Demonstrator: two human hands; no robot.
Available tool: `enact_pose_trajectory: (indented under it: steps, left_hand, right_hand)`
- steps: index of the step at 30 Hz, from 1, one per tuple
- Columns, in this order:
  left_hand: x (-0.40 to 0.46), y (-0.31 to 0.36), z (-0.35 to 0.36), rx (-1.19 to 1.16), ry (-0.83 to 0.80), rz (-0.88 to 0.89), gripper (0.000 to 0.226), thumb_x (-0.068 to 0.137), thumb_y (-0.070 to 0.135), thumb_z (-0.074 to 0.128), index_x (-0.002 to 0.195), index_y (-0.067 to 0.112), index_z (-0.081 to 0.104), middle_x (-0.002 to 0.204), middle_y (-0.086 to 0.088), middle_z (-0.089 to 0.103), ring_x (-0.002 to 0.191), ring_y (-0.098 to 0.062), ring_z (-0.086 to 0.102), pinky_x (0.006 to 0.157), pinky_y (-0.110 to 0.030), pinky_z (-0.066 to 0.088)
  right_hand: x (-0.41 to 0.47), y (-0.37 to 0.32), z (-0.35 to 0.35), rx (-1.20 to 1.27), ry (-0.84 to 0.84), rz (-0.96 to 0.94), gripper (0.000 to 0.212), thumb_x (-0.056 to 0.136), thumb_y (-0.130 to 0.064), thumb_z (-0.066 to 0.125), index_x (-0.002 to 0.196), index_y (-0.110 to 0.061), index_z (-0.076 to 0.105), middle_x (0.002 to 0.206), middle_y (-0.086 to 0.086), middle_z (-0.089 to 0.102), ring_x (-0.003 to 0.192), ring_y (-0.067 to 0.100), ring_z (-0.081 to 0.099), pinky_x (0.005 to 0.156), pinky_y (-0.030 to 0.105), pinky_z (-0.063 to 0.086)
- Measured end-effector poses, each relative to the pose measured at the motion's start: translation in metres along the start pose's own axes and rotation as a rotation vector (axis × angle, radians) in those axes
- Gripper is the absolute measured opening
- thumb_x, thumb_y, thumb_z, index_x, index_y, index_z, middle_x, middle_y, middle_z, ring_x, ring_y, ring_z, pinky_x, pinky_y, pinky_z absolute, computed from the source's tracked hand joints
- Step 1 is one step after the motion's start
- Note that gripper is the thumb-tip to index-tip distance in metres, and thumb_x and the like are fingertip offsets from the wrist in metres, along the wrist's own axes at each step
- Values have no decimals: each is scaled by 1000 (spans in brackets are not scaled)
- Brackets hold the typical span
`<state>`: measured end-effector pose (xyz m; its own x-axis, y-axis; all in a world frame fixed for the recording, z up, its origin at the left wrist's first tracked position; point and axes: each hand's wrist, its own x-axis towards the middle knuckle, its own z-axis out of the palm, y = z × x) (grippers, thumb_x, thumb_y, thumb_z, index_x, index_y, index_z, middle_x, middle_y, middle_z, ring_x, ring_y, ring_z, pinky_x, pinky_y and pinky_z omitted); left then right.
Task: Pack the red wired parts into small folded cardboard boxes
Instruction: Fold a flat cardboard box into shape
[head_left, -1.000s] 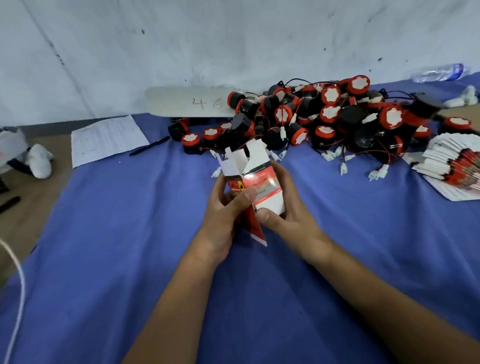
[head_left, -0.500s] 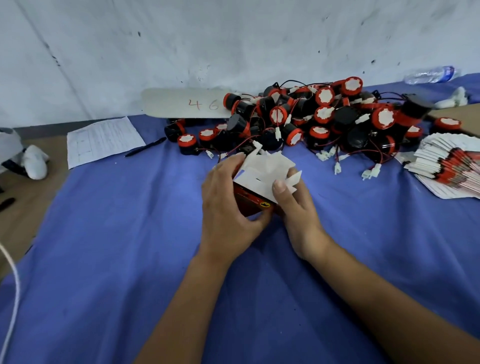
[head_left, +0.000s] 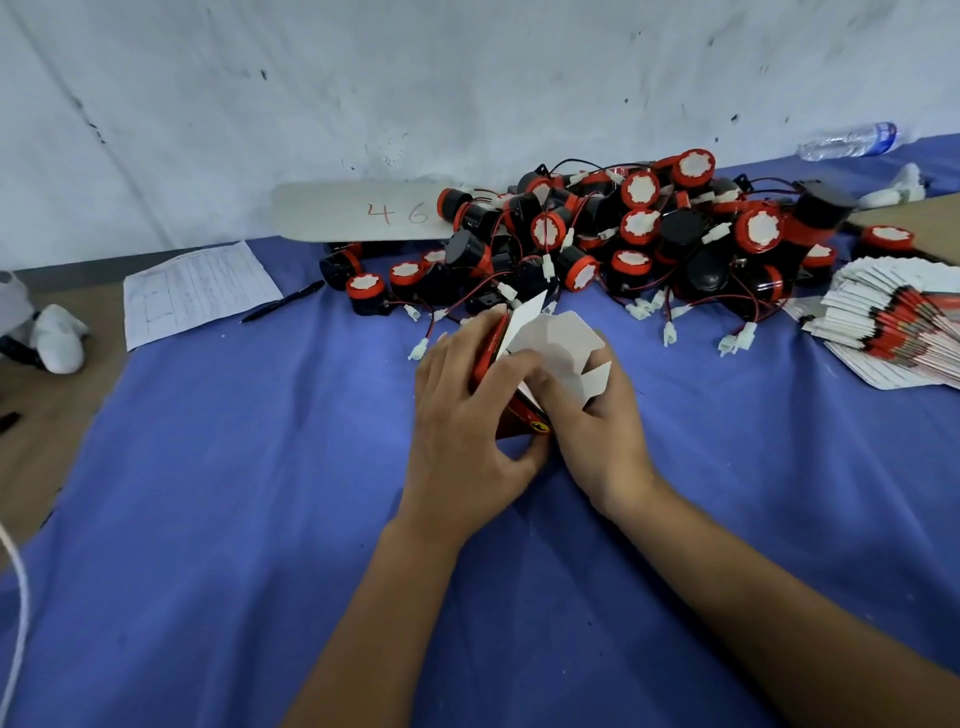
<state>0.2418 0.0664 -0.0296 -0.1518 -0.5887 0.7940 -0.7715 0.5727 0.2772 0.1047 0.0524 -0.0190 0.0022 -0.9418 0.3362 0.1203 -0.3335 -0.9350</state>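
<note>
I can read "4 6" handwritten in red on the pale strip (head_left: 358, 212) leaning against the wall. The sheet (head_left: 200, 291) at the left carries a printed grid, but its writing is too small for me. A yellow emblem shows on the red box (head_left: 522, 415); I can't make it out.

Red cardboard box (head_left: 511, 410), white flaps open, before heaped red wired parts (head_left: 644, 234)
</note>
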Motion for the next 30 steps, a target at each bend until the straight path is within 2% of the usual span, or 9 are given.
enact_pose_trajectory:
  steps: [3, 8, 11, 14, 17, 20, 24, 27, 30]
  left_hand:
    - [1, 0, 0, -25, 23, 25, 57, 73, 21, 79, 128, 21, 63, 165, -1, 32, 149, -22, 36, 113, -46, 39]
    - [3, 4, -4, 8, 101, 61, 54, 83, 21, 81, 134, 19, 62, 166, 4, 30, 143, -17, 39, 110, -41, 44]
    - [4, 7, -4, -3, 108, 64, 51, 85, 18, 81, 134, 15, 64, 161, -1, 39, 139, -26, 47, 110, -37, 44]
    - [5, 8, -4, 8, 101, 63, 53, 87, 19, 81, 135, 11, 61, 155, -6, 49, 139, -30, 49, 110, -42, 44]
    - [6, 7, -6, -3, 109, 46, 57, 86, 19, 80, 138, 7, 58, 154, -7, 51, 141, -28, 48, 110, -47, 45]
    - [6, 8, -6, -9, 113, 29, 58, 82, 16, 80, 134, 1, 60, 153, -4, 52, 141, -25, 48, 112, -44, 44]
    - [7, 11, -3, -1, 115, 75, 50, 82, 13, 77, 129, 7, 63, 147, -2, 57, 137, -27, 51, 113, -41, 42]
    - [7, 11, -2, 11, 103, 78, 43, 82, 14, 74, 124, 6, 66, 143, -3, 60, 135, -27, 51, 114, -41, 41]
    - [6, 12, -2, 12, 103, 72, 45, 80, 13, 76, 123, 6, 67, 142, -3, 59, 136, -27, 51, 115, -39, 40]
  right_hand:
    - [-2, 0, 0, -96, -32, -77, 39, 99, -28, 60, 134, -15, 50, 120, -3, 67, 113, 19, 65, 92, 45, 56]
    - [-4, -4, 6, -61, -91, -106, 53, 99, -48, 48, 140, -16, 39, 132, 4, 59, 124, 26, 59, 102, 54, 49]
    - [-3, -7, 6, -88, -44, -85, 60, 97, -61, 39, 139, -18, 40, 133, 4, 57, 125, 22, 58, 101, 52, 50]
    - [-1, -9, 5, -183, -34, -66, 77, 92, -77, 31, 145, -22, 36, 143, 2, 47, 133, 17, 50, 106, 46, 48]
    - [-1, -8, 4, -225, -46, -76, 67, 96, -66, 30, 150, -25, 33, 148, -2, 39, 139, 13, 43, 111, 43, 43]
    - [0, -7, 4, -263, -34, -80, 53, 98, -39, 42, 147, -20, 38, 141, -2, 45, 132, 13, 47, 106, 42, 46]
    - [-1, -3, 3, -248, -18, -79, 60, 86, -15, 39, 146, -16, 36, 138, 6, 52, 122, 23, 55, 101, 49, 49]
    - [-1, -2, 2, -253, -51, -79, 65, 83, -10, 36, 148, -18, 32, 136, 9, 55, 116, 26, 59, 96, 51, 50]
    - [-2, -3, 2, -274, 5, -112, 42, 99, -22, 39, 140, -22, 46, 121, -2, 65, 105, 16, 65, 88, 38, 54]
